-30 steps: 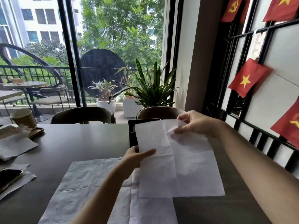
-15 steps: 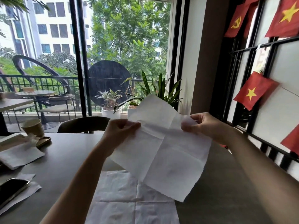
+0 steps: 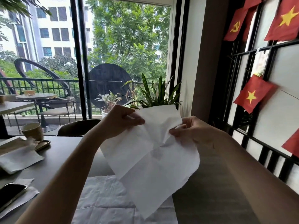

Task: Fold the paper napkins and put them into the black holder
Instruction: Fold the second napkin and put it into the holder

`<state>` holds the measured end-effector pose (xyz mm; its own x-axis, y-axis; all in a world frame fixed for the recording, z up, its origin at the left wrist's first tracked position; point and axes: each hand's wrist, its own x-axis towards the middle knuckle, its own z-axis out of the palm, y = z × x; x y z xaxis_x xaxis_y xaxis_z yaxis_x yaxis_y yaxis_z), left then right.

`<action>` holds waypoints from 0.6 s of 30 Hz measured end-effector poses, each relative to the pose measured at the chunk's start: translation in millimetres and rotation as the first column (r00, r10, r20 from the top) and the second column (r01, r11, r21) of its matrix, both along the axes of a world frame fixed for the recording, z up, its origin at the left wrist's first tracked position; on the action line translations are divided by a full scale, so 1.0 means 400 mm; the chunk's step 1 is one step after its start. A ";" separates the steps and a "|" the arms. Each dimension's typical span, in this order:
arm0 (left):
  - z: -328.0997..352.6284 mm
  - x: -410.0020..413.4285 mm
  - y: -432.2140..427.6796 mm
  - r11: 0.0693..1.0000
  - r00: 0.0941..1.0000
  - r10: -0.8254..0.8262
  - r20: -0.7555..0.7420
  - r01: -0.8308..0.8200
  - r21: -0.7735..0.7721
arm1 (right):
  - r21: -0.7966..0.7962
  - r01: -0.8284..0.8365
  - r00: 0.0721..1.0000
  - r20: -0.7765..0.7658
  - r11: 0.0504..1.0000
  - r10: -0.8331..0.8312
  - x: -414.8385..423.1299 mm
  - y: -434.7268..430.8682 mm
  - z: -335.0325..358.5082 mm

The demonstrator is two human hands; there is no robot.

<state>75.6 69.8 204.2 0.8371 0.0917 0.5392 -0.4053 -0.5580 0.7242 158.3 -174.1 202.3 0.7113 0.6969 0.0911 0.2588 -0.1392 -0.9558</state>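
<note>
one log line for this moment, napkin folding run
phase: folding | left hand: pinching napkin | right hand: pinching napkin | napkin: midair over table | holder: not visible

Items as I see them: held napkin (image 3: pixel 150 159), thin white paper, matt, soft creases, slightly translucent. Flat napkins (image 3: pixel 103 199), same paper, crinkled. Table (image 3: pixel 218 191), dark, smooth, faint sheen. Cup (image 3: pixel 32 130), looks like ribbed tan paper. Phone (image 3: pixel 9 194), glossy black face.

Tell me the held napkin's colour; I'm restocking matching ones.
Plain white, unprinted: the napkin shows best in the head view, pinched between both hands.
</note>
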 end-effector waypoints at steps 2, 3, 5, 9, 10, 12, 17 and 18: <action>-0.025 -0.006 0.019 0.998 0.998 0.056 0.020 -0.055 -0.017 | 0.040 0.056 0.998 0.005 0.998 -0.056 0.002 -0.001 0.013; -0.046 -0.014 0.028 0.993 0.996 0.084 0.024 -0.082 -0.079 | 0.068 0.077 0.997 0.009 0.995 -0.078 0.004 -0.002 0.021; -0.111 -0.030 0.034 0.933 0.999 0.050 0.001 -0.046 -0.358 | 0.125 0.100 0.995 0.008 0.987 -0.102 0.003 -0.003 0.038; -0.279 -0.025 -0.017 0.504 0.949 -0.313 -0.028 0.141 -0.852 | 0.201 0.104 0.993 0.042 0.974 -0.114 -0.004 0.007 0.071; -0.304 -0.027 -0.041 0.452 0.916 -0.399 -0.037 0.162 -0.877 | 0.208 0.111 0.990 0.059 0.972 -0.126 -0.005 0.012 0.078; -0.328 -0.025 -0.081 0.431 0.881 -0.469 -0.058 0.172 -0.886 | 0.201 0.127 0.982 0.113 0.971 -0.152 -0.007 0.019 0.090; -0.301 0.013 -0.102 0.435 0.966 -0.249 -0.071 0.046 -0.899 | 0.158 0.145 0.955 0.234 0.977 -0.180 -0.009 0.003 0.101; -0.288 0.015 -0.098 0.462 0.979 -0.191 -0.066 0.030 -0.887 | 0.168 0.153 0.954 0.232 0.974 -0.190 -0.007 -0.007 0.101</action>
